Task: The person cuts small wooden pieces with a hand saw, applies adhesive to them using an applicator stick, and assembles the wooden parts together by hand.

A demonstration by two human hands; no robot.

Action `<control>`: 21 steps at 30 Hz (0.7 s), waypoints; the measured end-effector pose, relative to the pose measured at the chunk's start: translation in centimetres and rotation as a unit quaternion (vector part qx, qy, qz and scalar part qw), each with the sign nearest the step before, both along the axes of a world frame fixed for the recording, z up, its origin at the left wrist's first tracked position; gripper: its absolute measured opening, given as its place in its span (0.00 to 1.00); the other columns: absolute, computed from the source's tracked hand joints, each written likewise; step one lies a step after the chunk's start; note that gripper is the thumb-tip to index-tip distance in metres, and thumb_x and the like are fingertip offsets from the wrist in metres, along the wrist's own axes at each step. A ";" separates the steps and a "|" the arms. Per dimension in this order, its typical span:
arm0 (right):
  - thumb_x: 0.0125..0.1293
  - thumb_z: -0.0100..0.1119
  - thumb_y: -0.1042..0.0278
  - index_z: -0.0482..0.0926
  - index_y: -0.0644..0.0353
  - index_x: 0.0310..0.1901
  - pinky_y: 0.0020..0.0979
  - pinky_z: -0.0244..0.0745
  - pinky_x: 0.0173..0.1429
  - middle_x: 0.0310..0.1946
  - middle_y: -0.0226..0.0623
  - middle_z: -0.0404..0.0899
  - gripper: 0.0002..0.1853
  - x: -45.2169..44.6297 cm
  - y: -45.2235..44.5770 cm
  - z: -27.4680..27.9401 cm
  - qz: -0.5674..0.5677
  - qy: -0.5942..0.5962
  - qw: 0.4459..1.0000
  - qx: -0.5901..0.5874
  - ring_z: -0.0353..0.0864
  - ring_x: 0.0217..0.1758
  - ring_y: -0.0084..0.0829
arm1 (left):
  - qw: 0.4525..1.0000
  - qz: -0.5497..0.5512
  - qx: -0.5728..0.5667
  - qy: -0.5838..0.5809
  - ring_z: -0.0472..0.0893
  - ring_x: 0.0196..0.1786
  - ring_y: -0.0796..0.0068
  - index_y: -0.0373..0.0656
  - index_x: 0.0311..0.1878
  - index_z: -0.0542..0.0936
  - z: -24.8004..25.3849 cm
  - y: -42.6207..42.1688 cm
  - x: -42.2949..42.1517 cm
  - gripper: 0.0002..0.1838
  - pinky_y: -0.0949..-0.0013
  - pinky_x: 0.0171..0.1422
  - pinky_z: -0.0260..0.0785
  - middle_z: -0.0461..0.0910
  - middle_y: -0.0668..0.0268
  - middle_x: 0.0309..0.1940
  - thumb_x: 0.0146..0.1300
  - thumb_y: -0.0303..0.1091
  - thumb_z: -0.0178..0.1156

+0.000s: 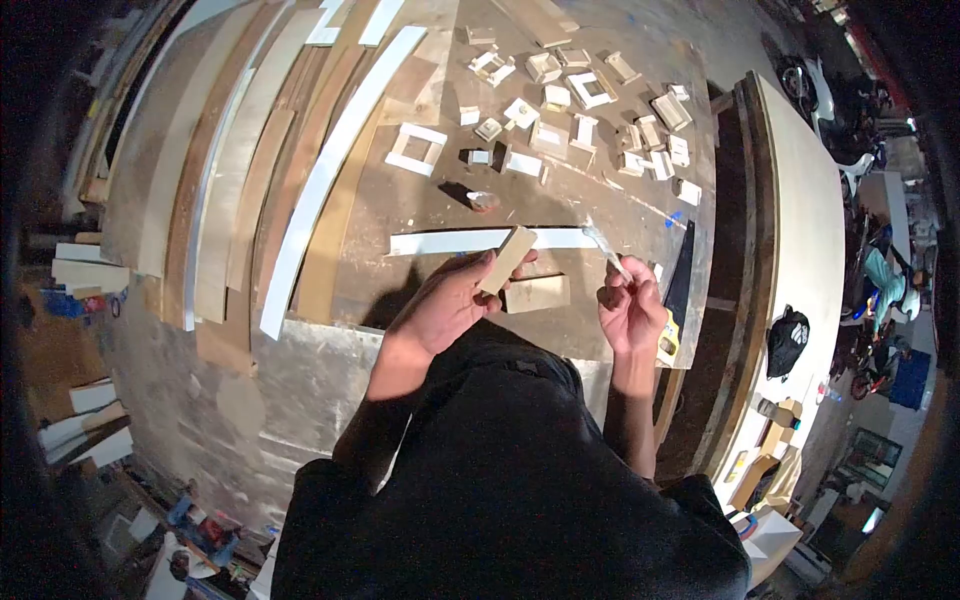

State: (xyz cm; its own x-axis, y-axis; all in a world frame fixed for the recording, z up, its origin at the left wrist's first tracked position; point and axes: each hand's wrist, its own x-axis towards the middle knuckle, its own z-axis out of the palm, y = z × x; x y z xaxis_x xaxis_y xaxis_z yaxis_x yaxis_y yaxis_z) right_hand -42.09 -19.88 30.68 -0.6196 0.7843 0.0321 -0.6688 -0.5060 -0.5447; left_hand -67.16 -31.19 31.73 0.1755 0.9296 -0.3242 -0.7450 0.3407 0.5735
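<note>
My left hand [447, 300] is closed around a small flat wooden block [507, 260], which it holds tilted above the bench. Pinched in the fingers of my right hand [633, 305] is a thin stick with a whitish end [603, 245], perhaps a glue brush; its exact kind is unclear. The whitish end points up and left, apart from the block. Beneath the hands lies a long white-faced strip [430, 243], partly covered by the left hand and block. Another wooden block [538, 293] rests just below the strip, between my hands.
Several small wooden frames and blocks [550, 135] spread over the bench's far side. Long boards and a white strip [345, 170] lie at left. A handsaw with a yellow handle [669, 337] lies by my right hand. A small cup-like container [483, 201] stands beyond the strip.
</note>
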 end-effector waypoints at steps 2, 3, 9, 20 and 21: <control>0.72 0.60 0.68 0.78 0.63 0.57 0.24 0.73 0.38 0.41 0.40 0.79 0.15 0.4 -0.2 0.5 -0.005 0.003 1.000 -0.005 0.77 0.32 0.23 | 1.000 0.004 -0.007 0.010 0.75 0.53 0.86 0.42 0.74 0.66 0.1 -0.3 0.4 0.27 0.77 0.50 0.64 0.74 0.69 0.67 0.78 0.46 0.48; 0.72 0.61 0.68 0.78 0.62 0.54 0.23 0.73 0.37 0.40 0.39 0.79 0.13 0.7 -0.2 0.6 -0.021 -0.025 0.999 0.010 0.76 0.30 0.22 | 0.999 0.005 -0.014 0.035 0.75 0.53 0.86 0.43 0.73 0.67 0.3 -0.5 0.5 0.28 0.77 0.50 0.63 0.75 0.70 0.66 0.77 0.47 0.49; 0.69 0.64 0.70 0.74 0.64 0.61 0.20 0.70 0.33 0.36 0.34 0.78 0.21 2.7 -0.3 2.9 -0.108 -0.108 0.988 0.019 0.73 0.29 0.19 | 0.997 0.011 -0.035 0.075 0.73 0.48 0.85 0.43 0.69 0.72 1.5 -0.8 1.6 0.26 0.76 0.46 0.61 0.79 0.71 0.60 0.76 0.48 0.48; 0.68 0.61 0.72 0.78 0.68 0.51 0.23 0.68 0.33 0.29 0.30 0.74 0.13 5.5 -1.1 6.0 -0.148 -0.183 0.969 0.081 0.73 0.27 0.22 | 0.991 -0.024 0.000 0.135 0.78 0.40 0.81 0.42 0.63 0.78 3.9 -1.5 2.2 0.23 0.74 0.41 0.71 0.84 0.66 0.49 0.75 0.47 0.51; 0.69 0.61 0.71 0.78 0.69 0.50 0.23 0.67 0.30 0.26 0.29 0.75 0.12 5.1 -1.6 6.3 -0.171 -0.208 0.960 0.076 0.72 0.24 0.21 | 0.990 -0.028 -0.011 0.137 0.81 0.42 0.79 0.41 0.63 0.78 4.3 -1.6 2.3 0.23 0.72 0.40 0.74 0.85 0.64 0.48 0.75 0.47 0.52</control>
State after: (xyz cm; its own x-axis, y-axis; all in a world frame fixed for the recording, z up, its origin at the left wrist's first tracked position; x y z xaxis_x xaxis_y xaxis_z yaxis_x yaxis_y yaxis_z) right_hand -37.01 -21.48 36.98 -0.3116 0.9497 -0.0324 -0.4909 -0.1901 -0.8502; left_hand -64.82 -32.80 36.06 0.1290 0.9130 -0.3871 -0.5428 0.3917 0.7429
